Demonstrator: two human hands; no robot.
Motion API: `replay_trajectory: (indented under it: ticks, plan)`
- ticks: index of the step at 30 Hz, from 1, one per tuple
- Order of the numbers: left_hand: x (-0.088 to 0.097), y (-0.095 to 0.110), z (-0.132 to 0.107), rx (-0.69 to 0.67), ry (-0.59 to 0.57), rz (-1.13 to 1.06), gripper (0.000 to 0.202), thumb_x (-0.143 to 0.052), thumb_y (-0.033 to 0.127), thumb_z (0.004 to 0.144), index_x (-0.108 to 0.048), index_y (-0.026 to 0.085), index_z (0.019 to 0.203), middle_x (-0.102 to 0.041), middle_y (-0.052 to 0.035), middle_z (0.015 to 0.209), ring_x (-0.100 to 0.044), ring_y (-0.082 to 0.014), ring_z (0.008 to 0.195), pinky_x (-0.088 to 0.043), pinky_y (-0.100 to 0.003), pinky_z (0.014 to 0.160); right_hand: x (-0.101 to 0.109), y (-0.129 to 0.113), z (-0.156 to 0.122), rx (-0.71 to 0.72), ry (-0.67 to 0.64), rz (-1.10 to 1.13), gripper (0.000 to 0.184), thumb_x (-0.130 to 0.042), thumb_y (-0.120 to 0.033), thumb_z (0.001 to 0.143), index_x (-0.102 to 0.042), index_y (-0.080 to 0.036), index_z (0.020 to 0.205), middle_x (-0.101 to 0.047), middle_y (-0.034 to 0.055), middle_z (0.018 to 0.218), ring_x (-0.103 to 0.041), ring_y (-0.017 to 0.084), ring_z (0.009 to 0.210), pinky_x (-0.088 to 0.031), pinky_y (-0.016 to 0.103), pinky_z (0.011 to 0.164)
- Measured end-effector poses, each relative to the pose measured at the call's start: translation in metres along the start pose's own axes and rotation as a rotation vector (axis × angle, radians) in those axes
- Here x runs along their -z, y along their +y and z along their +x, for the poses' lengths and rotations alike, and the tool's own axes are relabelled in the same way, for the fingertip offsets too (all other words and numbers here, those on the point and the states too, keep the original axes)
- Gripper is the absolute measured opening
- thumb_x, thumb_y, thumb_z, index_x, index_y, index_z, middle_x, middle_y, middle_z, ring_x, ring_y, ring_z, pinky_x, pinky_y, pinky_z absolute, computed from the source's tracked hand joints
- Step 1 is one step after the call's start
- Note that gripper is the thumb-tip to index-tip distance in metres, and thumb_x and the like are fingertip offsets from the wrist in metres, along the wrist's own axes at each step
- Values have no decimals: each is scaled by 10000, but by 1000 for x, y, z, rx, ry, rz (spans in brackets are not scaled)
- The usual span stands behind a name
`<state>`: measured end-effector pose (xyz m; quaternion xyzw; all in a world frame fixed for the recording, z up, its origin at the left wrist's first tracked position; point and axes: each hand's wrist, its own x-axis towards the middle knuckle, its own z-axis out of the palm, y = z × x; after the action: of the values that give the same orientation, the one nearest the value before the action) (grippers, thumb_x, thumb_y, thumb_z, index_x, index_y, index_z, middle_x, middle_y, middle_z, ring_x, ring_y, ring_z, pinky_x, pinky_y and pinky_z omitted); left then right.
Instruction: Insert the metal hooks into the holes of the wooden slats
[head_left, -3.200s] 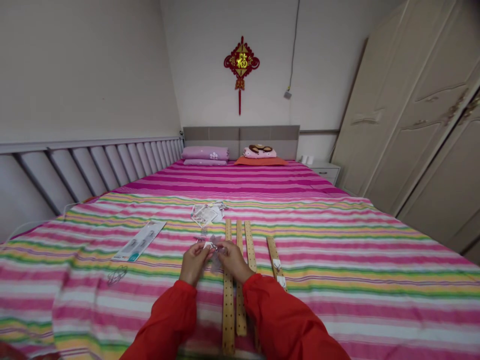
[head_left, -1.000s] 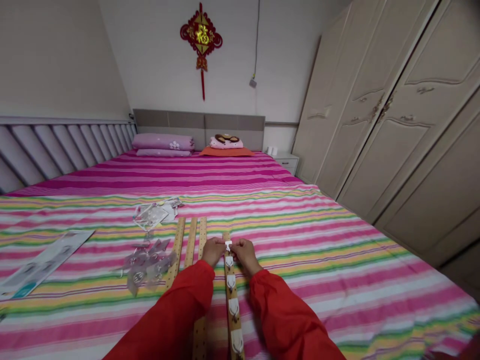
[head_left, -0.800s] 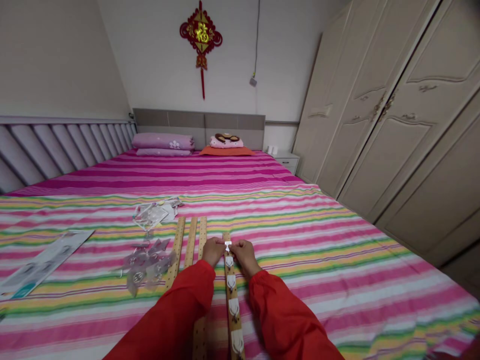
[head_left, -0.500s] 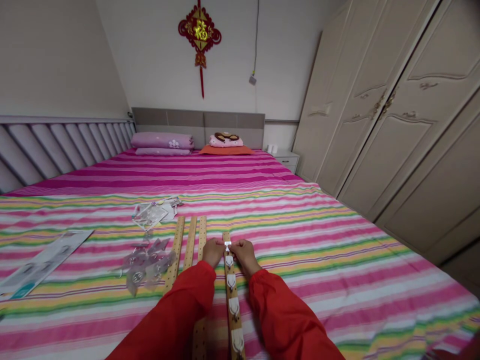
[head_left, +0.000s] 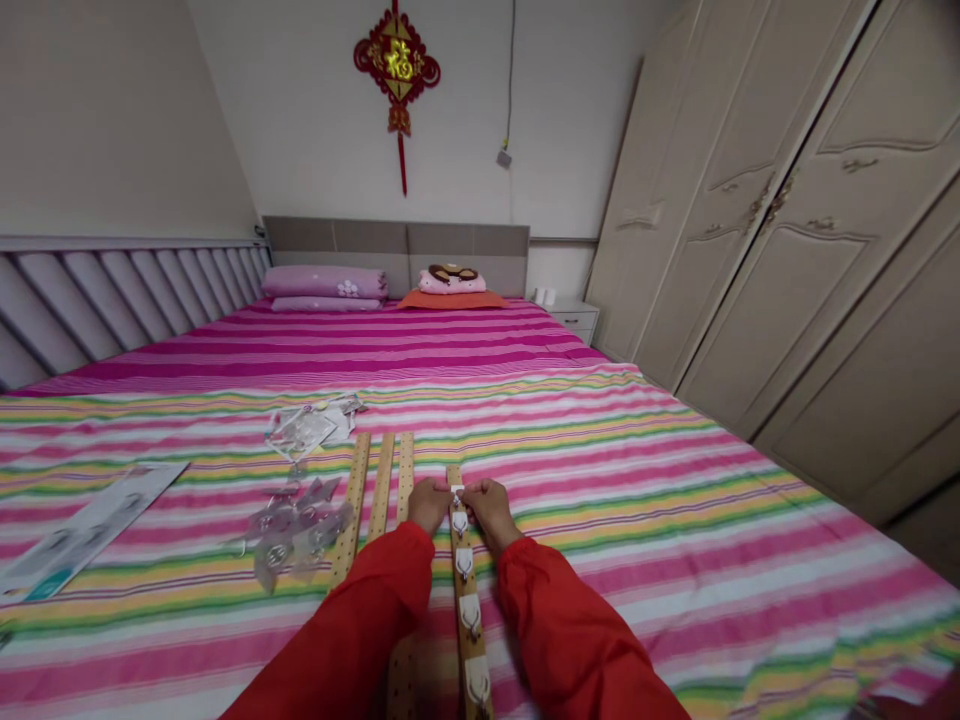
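Striped bedding covers the bed; on it lies a wooden strip. Left hand and right hand flank its far end, fingers pinching a white hook, apparently seating it above three fitted hooks.

Standing right here and honestly can't make out the tiny white hook pinched between the left hand and right hand, it's way too small and their fingertips cover most of it. The wooden strip under the hands runs off the bottom edge, so its near end is cut off. Left of the left hand, the clear plastic bits are just a blurry heap, can't count them.
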<state>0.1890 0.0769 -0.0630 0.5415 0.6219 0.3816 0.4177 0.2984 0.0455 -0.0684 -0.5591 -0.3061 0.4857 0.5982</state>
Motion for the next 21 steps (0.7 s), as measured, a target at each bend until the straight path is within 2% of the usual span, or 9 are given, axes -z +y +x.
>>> replay_trajectory:
  ticks: [6,11,16,21]
  plan:
    - [-1,3,-3,23,-26,58,369,-619,89,609,-677,112,973,-701,-33,715,-627,-143,648,-441,-213,593,0,2,0,0,5,26,254,-727,-261,488,-499,-187,573,-483,-87,364,-401,69,295,-283,183,288]
    - [1,7,-6,1,-58,83,316,-590,79,650,-684,102,951,-717,-78,902,-645,-144,801,-454,-204,703,1,3,-2,20,0,44,286,-757,-290,470,-510,-182,568,-481,-88,374,-408,69,299,-285,185,293]
    - [3,9,-8,8,-60,118,239,-613,106,641,-672,131,871,-699,-37,783,-631,-138,719,-446,-205,643,2,4,-2,25,-5,59,298,-768,-305,465,-519,-181,572,-486,-87,380,-399,66,296,-277,186,293]
    - [3,8,-9,15,-67,120,158,-605,106,644,-621,155,793,-604,21,610,-567,-122,577,-407,-205,545,2,6,-2,27,-14,73,294,-770,-303,459,-527,-174,563,-495,-76,384,-405,67,300,-275,183,293]
